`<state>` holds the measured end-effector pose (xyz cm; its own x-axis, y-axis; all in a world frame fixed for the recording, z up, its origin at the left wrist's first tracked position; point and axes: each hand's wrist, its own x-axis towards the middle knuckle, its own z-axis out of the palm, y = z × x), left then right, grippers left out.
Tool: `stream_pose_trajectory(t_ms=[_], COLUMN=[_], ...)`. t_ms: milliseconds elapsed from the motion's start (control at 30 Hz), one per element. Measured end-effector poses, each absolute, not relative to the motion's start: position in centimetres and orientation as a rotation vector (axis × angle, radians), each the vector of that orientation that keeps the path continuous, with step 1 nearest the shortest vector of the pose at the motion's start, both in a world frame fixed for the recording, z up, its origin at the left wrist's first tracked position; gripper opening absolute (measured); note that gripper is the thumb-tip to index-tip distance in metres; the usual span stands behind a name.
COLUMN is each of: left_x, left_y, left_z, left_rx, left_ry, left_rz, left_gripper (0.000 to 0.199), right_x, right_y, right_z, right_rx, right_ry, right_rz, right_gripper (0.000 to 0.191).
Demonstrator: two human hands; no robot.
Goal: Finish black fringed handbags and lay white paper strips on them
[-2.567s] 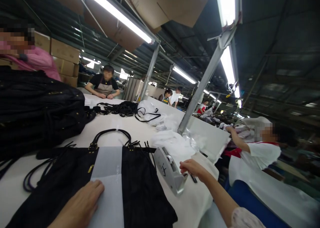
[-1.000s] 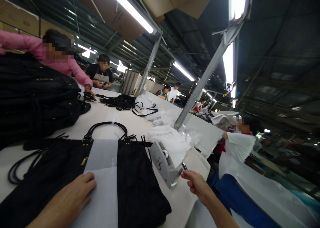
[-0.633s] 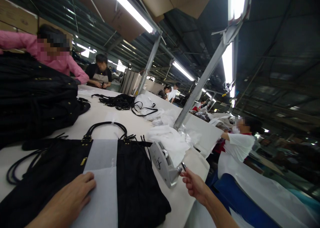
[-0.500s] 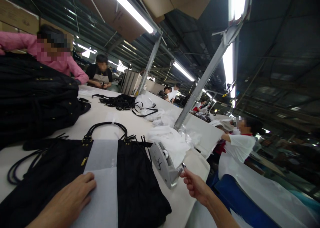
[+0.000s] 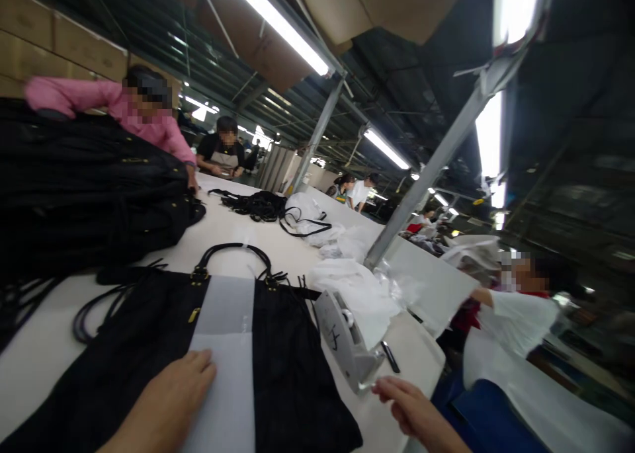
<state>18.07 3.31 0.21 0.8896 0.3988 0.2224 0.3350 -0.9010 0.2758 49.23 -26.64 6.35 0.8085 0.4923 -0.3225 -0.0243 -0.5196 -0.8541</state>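
My left hand (image 5: 171,400) lies flat, fingers stretched out, on the white sheet (image 5: 225,367) that runs down the middle of a black handbag (image 5: 297,373). The bag rests on the table, its looped handles (image 5: 238,247) toward the far side and a gold zipper pull (image 5: 194,315) beside the sheet. Right of the bag stands a grey tape dispenser (image 5: 342,347) with a dark mark on its side. At its front end my right hand (image 5: 411,407) has thumb and forefinger closed at a shiny bit of clear tape (image 5: 366,387). A small black object (image 5: 390,357) lies just beyond those fingers.
Black bags (image 5: 89,195) are piled at the left, with a co-worker in pink (image 5: 163,132) behind them. Black straps (image 5: 258,205) and crumpled clear plastic (image 5: 347,281) lie farther back. A slanted metal post (image 5: 421,175) rises behind the dispenser. Another person (image 5: 520,317) is at the right.
The view has swung left, so things sit farther right. My right hand has dropped lower beside the dispenser, baring the black object. The pink-sleeved co-worker's hand now shows by the pile. My left hand stays on the sheet.
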Motion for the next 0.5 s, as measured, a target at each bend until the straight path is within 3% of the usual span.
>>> stream_pose_trajectory(t_ms=[133, 233, 333, 500], left_x=[18.0, 18.0, 18.4, 19.8], left_y=[1.5, 1.0, 0.6, 0.4], left_z=[-0.5, -1.5, -1.6, -1.2], left_rx=[3.02, 3.053, 3.092, 3.116], left_ry=[0.605, 0.62, 0.672, 0.694], left_rz=[0.167, 0.184, 0.279, 0.329], left_gripper=[0.059, 0.054, 0.046, 0.036], right_x=[44.9, 39.8, 35.4, 33.6], right_y=[-21.9, -15.1, -7.7, -0.2], right_z=[11.7, 13.7, 12.0, 6.5], right_rx=[-1.725, -1.462, -1.276, -1.441], right_ry=[-0.517, -0.688, -0.698, -0.69], right_rz=[1.08, 1.463, 1.613, 1.586], right_gripper=[0.05, 0.049, 0.038, 0.042])
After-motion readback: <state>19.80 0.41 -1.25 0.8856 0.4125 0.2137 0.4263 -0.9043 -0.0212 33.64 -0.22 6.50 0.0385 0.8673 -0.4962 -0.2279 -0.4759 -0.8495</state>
